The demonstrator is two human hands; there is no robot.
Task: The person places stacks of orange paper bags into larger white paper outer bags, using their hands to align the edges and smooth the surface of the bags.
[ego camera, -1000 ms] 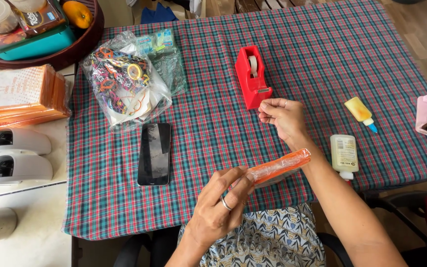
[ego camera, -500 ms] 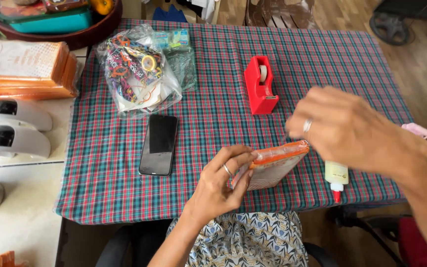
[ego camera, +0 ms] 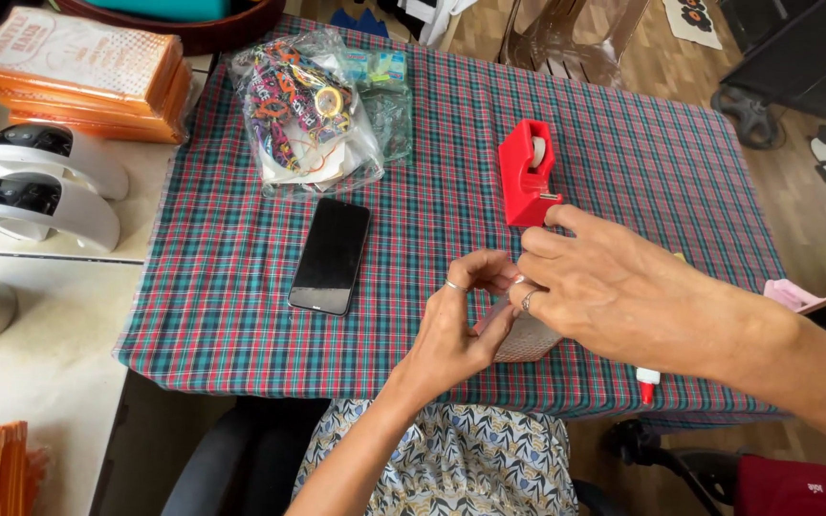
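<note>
- Two hands meet over the near edge of the plaid cloth [ego camera: 241, 306], right in front of the person.
- Far left, off the cloth: a stack of orange packets [ego camera: 78, 72] and two white devices [ego camera: 40, 182]. None of it is touched.
- Next over, a clear bag [ego camera: 313, 119] of colourful bits sits at the far side, and a dark phone [ego camera: 331, 255] lies flat, long axis running away from the person.
- Left hand [ego camera: 456, 330] now: fingers curled, pinching the left end of a small pack [ego camera: 528, 339].
- That pack sits low between both hands, mostly covered; only a pale patch shows, so its long axis and which way it points cannot be told.
- Right hand [ego camera: 614, 296] lies over the pack from the right, fingers closed at its top edge, touching the left fingertips. Both hands are equally on it.
- Just beyond the right fingertips stands the red tape dispenser [ego camera: 528, 172].
- Under the right wrist, a glue tip [ego camera: 646, 384] pokes out, pointing toward the person.
</note>
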